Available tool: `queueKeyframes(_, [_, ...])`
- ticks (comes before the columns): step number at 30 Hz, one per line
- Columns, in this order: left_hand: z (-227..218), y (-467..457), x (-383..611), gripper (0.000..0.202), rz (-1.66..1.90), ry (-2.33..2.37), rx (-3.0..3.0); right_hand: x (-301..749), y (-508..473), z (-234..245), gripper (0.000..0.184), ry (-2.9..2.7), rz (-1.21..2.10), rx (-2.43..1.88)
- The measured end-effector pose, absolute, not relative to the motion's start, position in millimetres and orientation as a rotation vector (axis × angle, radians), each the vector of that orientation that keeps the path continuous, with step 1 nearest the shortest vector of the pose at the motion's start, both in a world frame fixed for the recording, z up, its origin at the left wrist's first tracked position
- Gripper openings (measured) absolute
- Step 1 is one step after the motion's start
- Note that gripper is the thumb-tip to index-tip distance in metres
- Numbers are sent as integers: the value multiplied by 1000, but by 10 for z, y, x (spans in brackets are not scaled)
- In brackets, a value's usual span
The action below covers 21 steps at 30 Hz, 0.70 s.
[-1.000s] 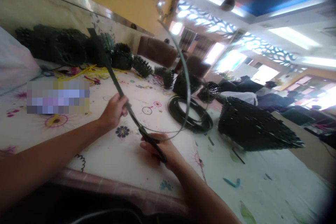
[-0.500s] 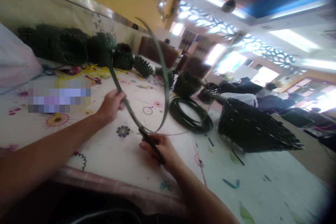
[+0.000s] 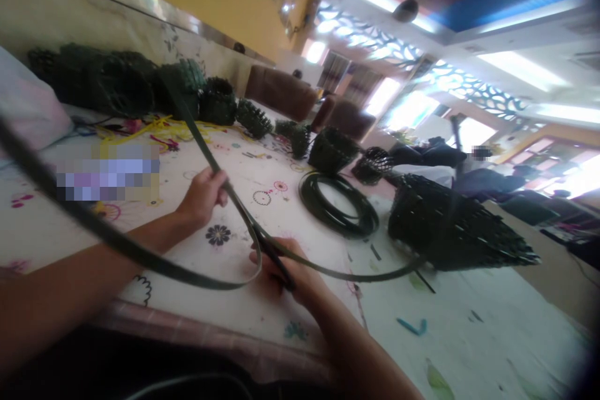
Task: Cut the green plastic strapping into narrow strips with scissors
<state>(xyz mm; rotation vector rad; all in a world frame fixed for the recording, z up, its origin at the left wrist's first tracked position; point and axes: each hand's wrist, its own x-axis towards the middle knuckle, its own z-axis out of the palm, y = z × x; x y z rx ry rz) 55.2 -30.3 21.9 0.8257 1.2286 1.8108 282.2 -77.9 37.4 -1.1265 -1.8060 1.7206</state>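
My left hand (image 3: 206,195) is closed around a dark green flat strip (image 3: 197,134), which rises from it toward the upper left. From that hand the strip runs down to the blades of dark scissors held in my right hand (image 3: 293,265). The scissors (image 3: 277,262) point up and left, with their handles partly hidden by my fingers. Around the blades the strip parts into two lengths: one curves away to the left edge, the other bows to the right and is blurred at its far end. A coil of dark strip (image 3: 307,203) lies beyond my right hand.
A large dark woven basket (image 3: 450,225) lies on its side at the right. Several smaller woven baskets (image 3: 332,150) line the table's back. Yellow ties (image 3: 145,131) lie at the left, near a white bag (image 3: 23,100). A bent teal piece (image 3: 412,326) and scraps dot the tablecloth.
The single raised loop of strip has come down and parted into two lengths, swinging out left and right of the scissors. Both hands have stayed nearly in place.
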Motion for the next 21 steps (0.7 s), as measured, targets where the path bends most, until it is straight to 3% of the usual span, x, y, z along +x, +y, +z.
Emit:
queueKeyframes(10, [227, -308, 527, 15, 1791, 1250, 875, 2838, -716, 265, 39, -1808, 1691, -1214])
queueKeyframes(21, [238, -305, 556, 14, 1762, 1181, 794, 2797, -770, 219, 31, -1773, 1703, -1104])
